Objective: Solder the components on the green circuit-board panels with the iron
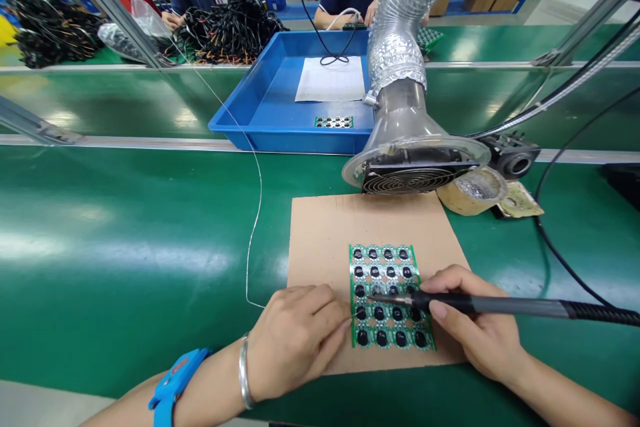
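Note:
A green panel of small circuit boards [390,330], with rows of round black parts, lies flat on a sheet of cardboard [320,233]. My right hand [480,327] grips a soldering iron [500,305] by its dark handle, and the metal tip reaches over the left part of the panel. My left hand [305,330] is closed at the panel's left edge, pinching thin solder wire [256,213]. The wire's end pokes out near the iron's tip; whether the two touch I cannot tell. From behind my left hand the wire runs up and away to the upper left.
A fume hose [400,20] with a fan [415,179] hangs just beyond the cardboard. Behind it stands a blue tray [240,113] holding paper and a small board panel [334,122]. A tape roll [475,190] and an iron holder [515,157] sit right. Two people work across the bench.

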The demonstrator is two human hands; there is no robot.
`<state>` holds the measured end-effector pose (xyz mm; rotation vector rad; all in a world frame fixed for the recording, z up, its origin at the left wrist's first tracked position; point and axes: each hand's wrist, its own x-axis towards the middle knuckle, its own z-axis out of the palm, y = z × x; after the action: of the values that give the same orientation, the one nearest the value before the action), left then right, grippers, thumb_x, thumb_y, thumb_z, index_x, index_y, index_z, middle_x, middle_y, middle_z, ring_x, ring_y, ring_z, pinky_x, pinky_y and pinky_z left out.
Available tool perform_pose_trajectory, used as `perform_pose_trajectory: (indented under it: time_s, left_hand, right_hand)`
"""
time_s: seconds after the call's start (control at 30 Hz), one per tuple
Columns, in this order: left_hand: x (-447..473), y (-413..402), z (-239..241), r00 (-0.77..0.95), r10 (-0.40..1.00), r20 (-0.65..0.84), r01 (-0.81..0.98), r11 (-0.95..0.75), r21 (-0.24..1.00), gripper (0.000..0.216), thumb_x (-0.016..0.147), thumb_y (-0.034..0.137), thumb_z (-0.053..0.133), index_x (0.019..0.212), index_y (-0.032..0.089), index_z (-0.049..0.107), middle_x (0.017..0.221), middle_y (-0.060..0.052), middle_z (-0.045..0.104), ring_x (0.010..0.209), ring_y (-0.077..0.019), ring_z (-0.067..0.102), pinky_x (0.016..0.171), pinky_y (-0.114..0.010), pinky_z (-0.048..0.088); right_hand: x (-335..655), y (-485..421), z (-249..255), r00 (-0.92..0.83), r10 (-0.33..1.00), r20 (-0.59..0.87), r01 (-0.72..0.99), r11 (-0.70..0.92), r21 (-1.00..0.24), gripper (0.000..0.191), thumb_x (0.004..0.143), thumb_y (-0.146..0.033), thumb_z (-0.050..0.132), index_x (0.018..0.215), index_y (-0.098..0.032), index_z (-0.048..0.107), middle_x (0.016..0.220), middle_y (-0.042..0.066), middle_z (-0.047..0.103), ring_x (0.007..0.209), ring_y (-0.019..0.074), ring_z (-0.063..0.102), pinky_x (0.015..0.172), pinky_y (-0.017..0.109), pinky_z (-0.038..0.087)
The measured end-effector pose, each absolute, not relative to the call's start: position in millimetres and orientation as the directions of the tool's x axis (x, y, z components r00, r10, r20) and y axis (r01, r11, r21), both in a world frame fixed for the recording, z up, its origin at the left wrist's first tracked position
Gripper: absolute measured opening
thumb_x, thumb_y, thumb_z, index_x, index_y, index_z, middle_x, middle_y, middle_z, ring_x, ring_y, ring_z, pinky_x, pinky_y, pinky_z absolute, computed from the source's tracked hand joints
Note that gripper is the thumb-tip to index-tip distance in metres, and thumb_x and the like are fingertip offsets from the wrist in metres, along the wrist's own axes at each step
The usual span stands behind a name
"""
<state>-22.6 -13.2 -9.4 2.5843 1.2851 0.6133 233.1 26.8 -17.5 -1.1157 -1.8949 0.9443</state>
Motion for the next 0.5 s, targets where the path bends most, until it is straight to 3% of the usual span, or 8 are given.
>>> perform_pose_trajectory:
  time_s: [0.5]
  left_hand:
    - [-21.6,-11.9,-11.1,0.521,0.798,0.302,0.72,-0.601,0.345,0.011,0.084,0.02,0.048,0.085,0.019,0.058,0.067,0.001,0.054,0.056,-0.0112,0.049,0.048,-0.025,0.039]
  right_hand:
    - [232.3,26.7,-16.3,-0.371,0.905,0.208,0.365,0.348,-0.863,0.007,0.08,-0.019,0.054,0.086,-0.023,0.056,0.065,0.0,0.06,0.056,0.0143,0.055,0.047,0.023,0.042]
